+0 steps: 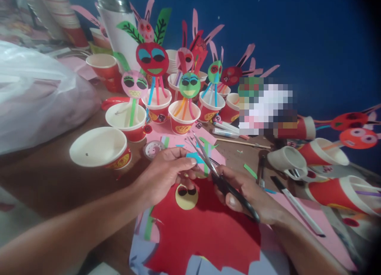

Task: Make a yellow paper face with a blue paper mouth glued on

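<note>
My left hand (pixel 175 166) pinches a small piece of blue paper (pixel 195 158) between thumb and fingers. Black-handled scissors (pixel 228 187) are gripped in my right hand (pixel 247 191), their blades slightly apart beside the blue paper. Below my hands lies a large sheet of red paper (pixel 208 227) with ragged cut edges. On its upper part rests a round yellow paper face (pixel 186 196) with two dark eyes. Under the red sheet, pale lilac and pink papers stick out.
Paper cups (pixel 183 116) with straw-mounted paper faces crowd the back. A cup (pixel 99 148) stands at left near a plastic bag (pixel 38 96). A roll of tape (pixel 154 149), markers (pixel 224 133), a cutter knife (pixel 300 211) and a mug (pixel 287 162) lie around.
</note>
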### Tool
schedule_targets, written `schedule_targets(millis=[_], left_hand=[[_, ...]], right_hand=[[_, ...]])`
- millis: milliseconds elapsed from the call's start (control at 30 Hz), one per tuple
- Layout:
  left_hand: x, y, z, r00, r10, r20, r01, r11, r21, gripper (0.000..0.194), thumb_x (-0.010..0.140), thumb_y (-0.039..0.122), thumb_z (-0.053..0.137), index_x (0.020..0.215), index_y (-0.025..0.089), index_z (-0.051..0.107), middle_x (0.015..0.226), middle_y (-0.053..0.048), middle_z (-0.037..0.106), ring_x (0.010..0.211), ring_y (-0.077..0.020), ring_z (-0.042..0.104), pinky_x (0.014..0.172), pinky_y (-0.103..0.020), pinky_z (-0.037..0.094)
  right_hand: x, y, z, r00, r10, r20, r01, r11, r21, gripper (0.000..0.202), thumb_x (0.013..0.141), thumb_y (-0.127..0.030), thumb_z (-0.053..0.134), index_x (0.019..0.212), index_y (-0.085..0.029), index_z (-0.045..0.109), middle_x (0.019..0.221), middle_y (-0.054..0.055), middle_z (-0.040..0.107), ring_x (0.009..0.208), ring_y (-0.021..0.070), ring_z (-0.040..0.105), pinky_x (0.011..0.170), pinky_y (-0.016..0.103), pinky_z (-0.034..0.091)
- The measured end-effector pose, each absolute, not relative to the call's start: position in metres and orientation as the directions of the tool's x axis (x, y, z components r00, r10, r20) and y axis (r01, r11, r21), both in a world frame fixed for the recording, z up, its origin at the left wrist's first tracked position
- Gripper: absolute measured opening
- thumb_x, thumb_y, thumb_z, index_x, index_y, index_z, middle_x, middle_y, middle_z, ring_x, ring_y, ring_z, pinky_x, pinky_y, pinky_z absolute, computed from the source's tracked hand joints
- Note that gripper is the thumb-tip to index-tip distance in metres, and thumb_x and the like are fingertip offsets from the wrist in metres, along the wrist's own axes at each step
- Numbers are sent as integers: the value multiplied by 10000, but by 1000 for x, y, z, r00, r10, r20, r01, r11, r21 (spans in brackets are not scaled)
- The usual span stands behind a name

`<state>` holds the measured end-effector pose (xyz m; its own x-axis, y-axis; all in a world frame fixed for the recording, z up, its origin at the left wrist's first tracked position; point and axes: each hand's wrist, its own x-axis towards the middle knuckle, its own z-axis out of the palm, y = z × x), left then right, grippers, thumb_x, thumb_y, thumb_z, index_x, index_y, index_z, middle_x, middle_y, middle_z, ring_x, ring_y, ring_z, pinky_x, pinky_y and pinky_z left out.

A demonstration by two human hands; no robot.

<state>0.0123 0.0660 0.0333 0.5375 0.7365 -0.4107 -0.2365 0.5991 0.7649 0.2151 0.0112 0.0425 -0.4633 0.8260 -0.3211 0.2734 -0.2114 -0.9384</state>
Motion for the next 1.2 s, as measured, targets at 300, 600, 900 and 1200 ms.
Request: schedule_targets(millis=[300, 600, 900, 1200], left_hand=[[13, 68, 34, 486, 787, -380, -271, 550, 790, 66, 722, 159, 602, 727, 112, 555, 618, -19, 602, 545, -106, 562, 447, -205, 487], [15, 67, 33, 467, 791, -394, -246, 545, 802, 36, 735, 130, 582, 752, 105, 563, 644, -39, 639, 552, -101, 586, 462, -196, 498], [15, 66, 33, 461, 797, -390, -255, 540, 802, 27, 747, 118, 571, 746, 105, 548, 653, -45, 649, 548, -103, 592, 467, -199, 503], [15, 67, 33, 454, 794, -405, -265, 554, 789, 31, 734, 133, 579, 722, 112, 559, 650, -51, 652, 546, -111, 593, 472, -208, 501]], right_hand=[[211, 9, 41, -470, 827, -308, 237, -217, -947, 479, 746, -611, 565, 920, -175, 466, 713, -4, 484, 631, 123, 432, 599, 251, 336], [211, 8, 40, -475, 814, -335, 248, -241, -938, 467, 747, -585, 586, 937, -178, 456, 704, -8, 477, 630, 123, 409, 589, 247, 320], [207, 10, 43, -464, 818, -340, 272, -234, -933, 451, 743, -585, 589, 896, -183, 456, 680, -19, 466, 611, 117, 393, 578, 242, 321], [207, 9, 43, -455, 826, -332, 305, -205, -930, 479, 726, -600, 595, 929, -187, 465, 703, 0, 488, 637, 141, 434, 603, 273, 357]])
